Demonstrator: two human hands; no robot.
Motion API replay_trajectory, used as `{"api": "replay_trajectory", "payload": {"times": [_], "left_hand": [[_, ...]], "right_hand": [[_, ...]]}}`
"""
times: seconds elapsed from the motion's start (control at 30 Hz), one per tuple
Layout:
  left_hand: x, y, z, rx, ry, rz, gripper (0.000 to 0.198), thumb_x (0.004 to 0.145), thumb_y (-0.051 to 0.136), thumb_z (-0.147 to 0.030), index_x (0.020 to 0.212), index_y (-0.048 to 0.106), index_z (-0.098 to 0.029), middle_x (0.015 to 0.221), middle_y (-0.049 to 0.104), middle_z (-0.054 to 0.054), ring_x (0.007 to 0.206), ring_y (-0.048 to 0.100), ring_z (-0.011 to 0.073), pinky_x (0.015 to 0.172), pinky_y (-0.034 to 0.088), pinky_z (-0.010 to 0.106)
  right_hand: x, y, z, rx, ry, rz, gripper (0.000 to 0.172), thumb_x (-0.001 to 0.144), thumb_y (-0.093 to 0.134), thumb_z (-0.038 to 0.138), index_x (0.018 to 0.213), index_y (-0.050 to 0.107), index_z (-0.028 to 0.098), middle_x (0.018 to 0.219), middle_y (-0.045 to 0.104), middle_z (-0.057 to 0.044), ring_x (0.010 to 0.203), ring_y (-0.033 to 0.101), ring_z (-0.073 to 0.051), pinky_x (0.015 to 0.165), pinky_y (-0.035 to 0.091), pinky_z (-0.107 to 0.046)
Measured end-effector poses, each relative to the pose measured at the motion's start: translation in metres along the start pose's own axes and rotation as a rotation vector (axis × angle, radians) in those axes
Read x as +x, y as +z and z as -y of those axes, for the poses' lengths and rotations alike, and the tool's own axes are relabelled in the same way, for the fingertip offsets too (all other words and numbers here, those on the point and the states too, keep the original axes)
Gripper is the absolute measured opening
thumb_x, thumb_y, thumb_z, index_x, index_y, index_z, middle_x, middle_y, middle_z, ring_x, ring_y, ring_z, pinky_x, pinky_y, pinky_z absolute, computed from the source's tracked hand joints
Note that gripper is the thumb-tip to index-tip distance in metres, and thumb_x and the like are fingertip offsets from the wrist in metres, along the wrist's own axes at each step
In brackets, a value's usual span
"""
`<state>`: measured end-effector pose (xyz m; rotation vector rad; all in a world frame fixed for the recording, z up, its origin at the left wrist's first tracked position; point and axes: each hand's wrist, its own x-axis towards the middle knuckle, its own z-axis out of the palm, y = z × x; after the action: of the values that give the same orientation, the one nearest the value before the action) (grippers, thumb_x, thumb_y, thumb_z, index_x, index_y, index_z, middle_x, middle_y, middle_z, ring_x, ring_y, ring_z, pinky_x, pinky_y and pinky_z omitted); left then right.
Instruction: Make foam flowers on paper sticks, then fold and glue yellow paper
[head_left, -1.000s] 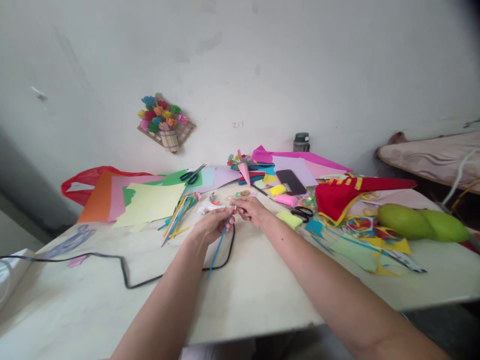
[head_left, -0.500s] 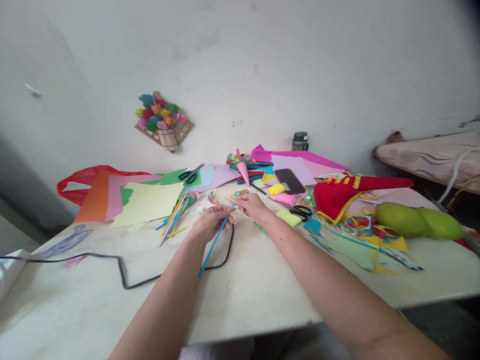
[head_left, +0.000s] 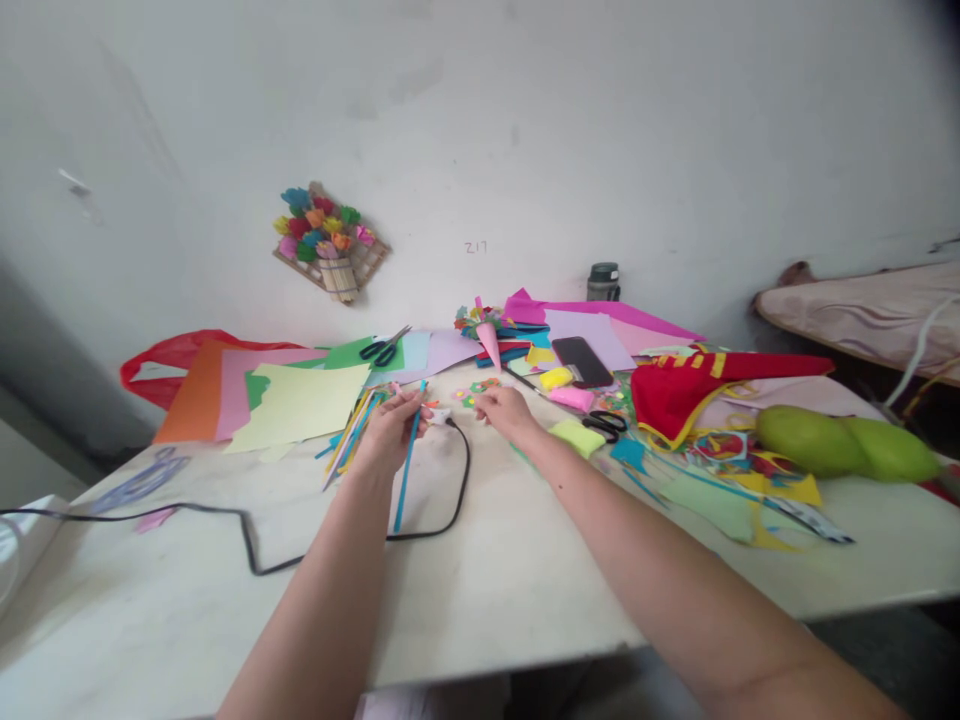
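My left hand [head_left: 391, 425] is closed around a thin blue paper stick [head_left: 406, 480], which leans with its lower end toward me. Just beside those fingers lies a white glue gun [head_left: 441, 415] with an orange tip, partly hidden, its black cord [head_left: 465, 490] looping over the table. My right hand [head_left: 504, 410] has its fingers pinched together; whatever is between them is too small to make out. Small green and orange paper cut-outs [head_left: 484, 386] lie right behind it. A bunch of coloured paper sticks [head_left: 351, 438] rests left of my left hand, partly covered by it.
Coloured paper sheets [head_left: 292, 405] and scissors [head_left: 385, 347] lie at the back left. A pink paper cone with flowers [head_left: 488, 345] is behind my hands. To the right are a phone [head_left: 581, 362], black scissors [head_left: 606, 425], red cloth [head_left: 667, 400] and green fruits [head_left: 814, 440].
My left hand has moved left, away from my right hand, taking the blue stick along. The white glue gun shows more now. My right hand stays almost in place.
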<state>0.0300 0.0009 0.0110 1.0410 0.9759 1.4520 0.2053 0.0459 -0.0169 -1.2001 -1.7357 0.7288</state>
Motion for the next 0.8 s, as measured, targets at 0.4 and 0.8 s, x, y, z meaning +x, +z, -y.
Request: {"api": "replay_trajectory", "payload": {"times": [0.4, 0.8], "left_hand": [[0.004, -0.012, -0.002, -0.072, 0.022, -0.179, 0.024, 0.057, 0.067, -0.023, 0.075, 0.056, -0.012, 0.048, 0.056, -0.002, 0.032, 0.042, 0.004, 0.03, 0.028, 0.013], [0.002, -0.016, -0.006, -0.09, 0.094, -0.135, 0.026, 0.056, 0.068, -0.026, 0.074, 0.057, -0.011, 0.049, 0.055, -0.001, 0.033, 0.042, 0.0039, 0.031, 0.026, 0.014]], "right_hand": [[0.002, 0.044, 0.035, -0.732, -0.438, 0.1, 0.022, 0.08, 0.049, 0.025, 0.092, 0.063, 0.012, 0.094, 0.062, -0.011, 0.094, 0.05, -0.022, 0.079, 0.036, -0.03], [0.019, 0.069, 0.043, -0.889, -0.374, 0.184, 0.032, 0.082, 0.036, 0.009, 0.109, 0.053, 0.013, 0.102, 0.058, -0.014, 0.096, 0.049, -0.023, 0.079, 0.038, -0.035]]}}
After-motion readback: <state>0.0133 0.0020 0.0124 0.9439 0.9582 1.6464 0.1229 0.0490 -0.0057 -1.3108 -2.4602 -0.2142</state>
